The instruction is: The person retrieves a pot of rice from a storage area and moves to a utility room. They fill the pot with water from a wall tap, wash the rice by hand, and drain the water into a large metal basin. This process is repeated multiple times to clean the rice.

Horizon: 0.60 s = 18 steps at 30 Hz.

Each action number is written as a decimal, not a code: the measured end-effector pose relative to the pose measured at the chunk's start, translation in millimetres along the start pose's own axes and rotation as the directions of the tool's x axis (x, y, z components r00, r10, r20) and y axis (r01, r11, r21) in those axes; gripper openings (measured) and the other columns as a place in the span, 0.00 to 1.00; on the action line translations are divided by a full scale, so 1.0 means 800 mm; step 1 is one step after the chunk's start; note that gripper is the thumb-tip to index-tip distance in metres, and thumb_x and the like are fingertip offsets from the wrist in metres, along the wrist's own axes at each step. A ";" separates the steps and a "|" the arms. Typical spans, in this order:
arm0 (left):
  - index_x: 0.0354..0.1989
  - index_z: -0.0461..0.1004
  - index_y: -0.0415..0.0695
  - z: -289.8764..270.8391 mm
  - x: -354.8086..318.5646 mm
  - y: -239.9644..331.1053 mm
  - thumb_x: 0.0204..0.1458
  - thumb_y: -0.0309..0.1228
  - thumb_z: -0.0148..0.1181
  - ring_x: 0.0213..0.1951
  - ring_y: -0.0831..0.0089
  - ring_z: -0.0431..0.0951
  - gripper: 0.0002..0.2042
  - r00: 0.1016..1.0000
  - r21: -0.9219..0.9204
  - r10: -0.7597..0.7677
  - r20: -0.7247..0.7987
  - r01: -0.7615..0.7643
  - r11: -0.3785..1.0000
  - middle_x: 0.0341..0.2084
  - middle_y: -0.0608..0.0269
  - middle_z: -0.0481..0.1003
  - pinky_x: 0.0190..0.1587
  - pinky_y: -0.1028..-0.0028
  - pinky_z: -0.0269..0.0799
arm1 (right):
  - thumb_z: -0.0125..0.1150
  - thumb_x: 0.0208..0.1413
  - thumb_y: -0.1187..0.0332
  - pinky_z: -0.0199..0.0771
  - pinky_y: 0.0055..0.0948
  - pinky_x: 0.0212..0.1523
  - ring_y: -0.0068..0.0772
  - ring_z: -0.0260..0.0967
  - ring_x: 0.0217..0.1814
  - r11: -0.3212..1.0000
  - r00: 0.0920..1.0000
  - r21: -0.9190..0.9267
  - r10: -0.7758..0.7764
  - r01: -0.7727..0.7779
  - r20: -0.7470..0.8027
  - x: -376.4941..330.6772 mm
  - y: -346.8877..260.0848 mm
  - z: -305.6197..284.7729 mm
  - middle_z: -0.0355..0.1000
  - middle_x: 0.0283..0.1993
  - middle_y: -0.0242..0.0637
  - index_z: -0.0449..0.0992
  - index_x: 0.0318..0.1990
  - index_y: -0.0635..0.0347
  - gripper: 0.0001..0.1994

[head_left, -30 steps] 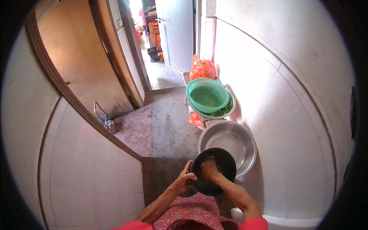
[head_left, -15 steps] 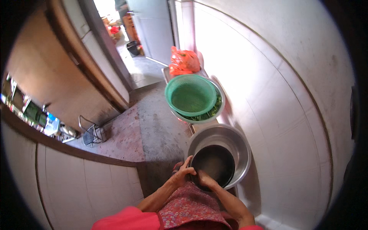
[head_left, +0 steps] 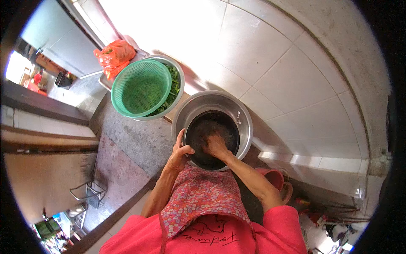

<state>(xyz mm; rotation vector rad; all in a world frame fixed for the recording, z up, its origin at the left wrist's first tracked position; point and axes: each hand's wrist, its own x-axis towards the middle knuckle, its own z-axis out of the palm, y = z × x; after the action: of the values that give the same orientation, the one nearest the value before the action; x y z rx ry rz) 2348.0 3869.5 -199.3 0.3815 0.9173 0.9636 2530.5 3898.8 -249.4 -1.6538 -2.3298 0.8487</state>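
A dark round pot sits inside a wide steel basin, right in front of my apron. My left hand grips the pot's near left rim, thumb over the edge and forefinger stretched along the outside. Down inside the pot is my right hand; its fingers are blurred and partly hidden against the dark interior, so what they touch cannot be made out.
Beyond the basin, a green plastic colander rests in a metal bowl of cut leafy greens. A red-orange plastic bag lies behind it. The tiled wall borders the right side. A metal-framed stool stands at left.
The view has turned, so the colander and doorway now appear farther left. My right hand has moved from the pot's near rim toward its middle. My left hand still holds the rim.
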 end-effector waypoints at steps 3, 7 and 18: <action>0.72 0.43 0.49 -0.002 0.015 0.008 0.36 0.22 0.56 0.34 0.72 0.70 0.48 0.998 0.015 -0.046 0.035 0.046 0.999 0.39 0.62 0.71 0.41 0.69 0.68 | 0.62 0.45 0.61 0.71 0.47 0.49 0.57 0.72 0.46 0.981 0.938 0.062 0.154 -0.182 0.311 -0.010 0.001 0.018 0.75 0.44 0.55 0.76 0.46 0.63 0.21; 0.72 0.43 0.51 -0.020 0.031 0.014 0.37 0.21 0.55 0.35 0.73 0.71 0.48 0.991 0.027 -0.118 0.069 0.117 0.993 0.40 0.62 0.71 0.41 0.69 0.68 | 0.60 0.47 0.64 0.73 0.48 0.44 0.59 0.73 0.44 0.902 0.986 0.412 0.073 -0.129 0.150 -0.004 -0.032 0.058 0.75 0.40 0.59 0.78 0.41 0.64 0.16; 0.73 0.43 0.50 -0.023 0.047 0.044 0.37 0.21 0.55 0.30 0.75 0.69 0.48 0.973 0.206 -0.179 0.145 0.147 0.968 0.32 0.63 0.71 0.37 0.73 0.66 | 0.58 0.48 0.63 0.69 0.46 0.46 0.45 0.71 0.49 0.896 0.987 -0.433 0.028 -0.096 -0.161 0.061 -0.021 0.010 0.75 0.45 0.48 0.80 0.38 0.60 0.13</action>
<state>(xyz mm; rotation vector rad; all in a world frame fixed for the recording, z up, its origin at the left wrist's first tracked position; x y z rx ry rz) 2323.7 3918.3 -206.1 0.5335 0.8807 0.6830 2495.4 3936.4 -256.2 -1.8862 -2.4978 0.1901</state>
